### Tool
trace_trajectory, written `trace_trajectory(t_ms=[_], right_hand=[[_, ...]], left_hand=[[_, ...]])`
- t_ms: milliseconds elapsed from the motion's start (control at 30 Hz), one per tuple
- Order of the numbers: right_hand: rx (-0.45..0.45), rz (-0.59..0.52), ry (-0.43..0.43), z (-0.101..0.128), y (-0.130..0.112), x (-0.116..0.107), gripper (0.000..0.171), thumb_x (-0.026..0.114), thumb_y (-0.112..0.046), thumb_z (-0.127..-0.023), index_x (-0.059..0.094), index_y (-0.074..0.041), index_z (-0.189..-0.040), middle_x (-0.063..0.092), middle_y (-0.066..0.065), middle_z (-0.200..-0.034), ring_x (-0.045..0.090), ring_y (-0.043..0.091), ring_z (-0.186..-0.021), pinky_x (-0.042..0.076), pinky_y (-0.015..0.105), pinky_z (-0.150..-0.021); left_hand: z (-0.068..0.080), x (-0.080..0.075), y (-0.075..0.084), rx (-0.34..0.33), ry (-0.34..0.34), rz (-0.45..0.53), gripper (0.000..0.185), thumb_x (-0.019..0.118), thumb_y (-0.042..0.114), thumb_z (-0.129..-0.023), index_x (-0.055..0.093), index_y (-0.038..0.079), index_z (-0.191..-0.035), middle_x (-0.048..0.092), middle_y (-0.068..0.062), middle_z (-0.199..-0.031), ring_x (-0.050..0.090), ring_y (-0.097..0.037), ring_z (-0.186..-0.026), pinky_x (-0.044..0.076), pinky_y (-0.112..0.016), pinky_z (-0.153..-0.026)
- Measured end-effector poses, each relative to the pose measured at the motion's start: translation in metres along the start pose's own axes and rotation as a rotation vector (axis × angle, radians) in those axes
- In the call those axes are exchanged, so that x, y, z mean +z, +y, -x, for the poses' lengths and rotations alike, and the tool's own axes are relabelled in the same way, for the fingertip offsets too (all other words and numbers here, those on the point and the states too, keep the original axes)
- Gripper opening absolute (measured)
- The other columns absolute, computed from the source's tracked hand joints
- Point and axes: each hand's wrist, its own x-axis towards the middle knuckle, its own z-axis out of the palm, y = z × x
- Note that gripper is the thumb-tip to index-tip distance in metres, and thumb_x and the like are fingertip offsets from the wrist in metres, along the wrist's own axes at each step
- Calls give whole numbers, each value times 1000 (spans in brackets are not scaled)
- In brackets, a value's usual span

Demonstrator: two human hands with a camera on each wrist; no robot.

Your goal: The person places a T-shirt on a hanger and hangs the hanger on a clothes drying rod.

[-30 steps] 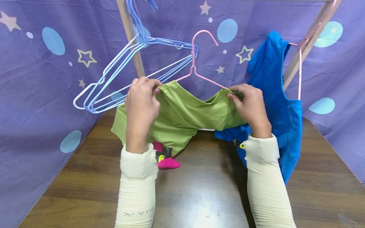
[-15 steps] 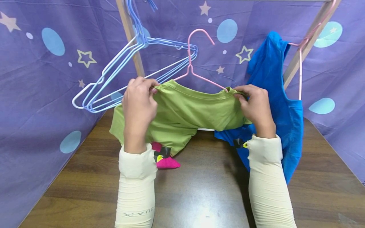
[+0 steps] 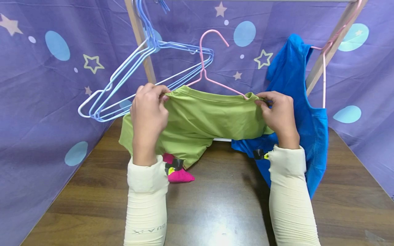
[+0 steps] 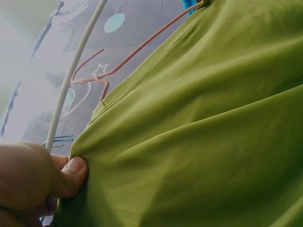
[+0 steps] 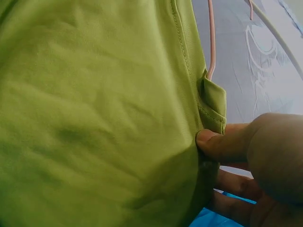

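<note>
Currently both hands are on the green shirt (image 3: 212, 112), one per shoulder, neckline stretched between them. Left hand (image 3: 149, 112) pinches the cloth between thumb and fingers; left wrist view confirms the thumb pressed on the fabric. Right hand (image 3: 278, 111) pinches the opposite shoulder, just beside the neckline edge.

Shirt is mid-frame, held up over the wood-grain table (image 3: 215, 208); can't tell if its lower edge touches the top. Pink hanger (image 3: 202, 69) sticks up out of the neck opening, hook upward, arms running down inside the collar. Its lower part is hidden by the cloth.

Left side: bunch of blue hangers (image 3: 153, 41) beside a wooden post (image 3: 135, 24), partly behind the left hand. Right side: blue garment (image 3: 298, 82) on a second pink hanger (image 3: 324, 78), partly behind the right hand. Magenta cloth (image 3: 182, 176) lies near the left wrist, partly covered. Purple patterned curtain (image 3: 101, 30) behind.
</note>
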Motion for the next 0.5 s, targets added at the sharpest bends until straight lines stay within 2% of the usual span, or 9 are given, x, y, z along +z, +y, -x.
trace_trajectory(t_ms=[133, 367, 500], right_hand=[[-4, -26, -28, 0, 0, -1, 19, 68, -1, -96, 76, 2, -112, 74, 19, -107, 68, 33, -93, 55, 52, -87], [-56, -50, -127, 0, -1, -2, 34, 59, 3, -93, 73, -3, -124, 71, 17, -122, 66, 33, -111, 50, 52, -95], [-62, -64, -99, 0, -5, -1, 35, 56, 4, -93, 73, -2, -123, 72, 16, -121, 67, 32, -109, 50, 50, -92]], left_hand=[[0, 0, 1, 13, -2, -2, 17, 68, -4, -92, 77, 4, -104, 70, -14, -100, 58, -34, -92, 50, -50, -81], [0, 1, 2, 25, 2, -4, 17, 68, -4, -92, 77, 4, -103, 71, -13, -101, 58, -33, -92, 51, -50, -79], [0, 2, 3, 26, -5, 0, 17, 68, -4, -92, 77, 4, -104, 71, -13, -102, 59, -33, -93, 51, -49, -80]])
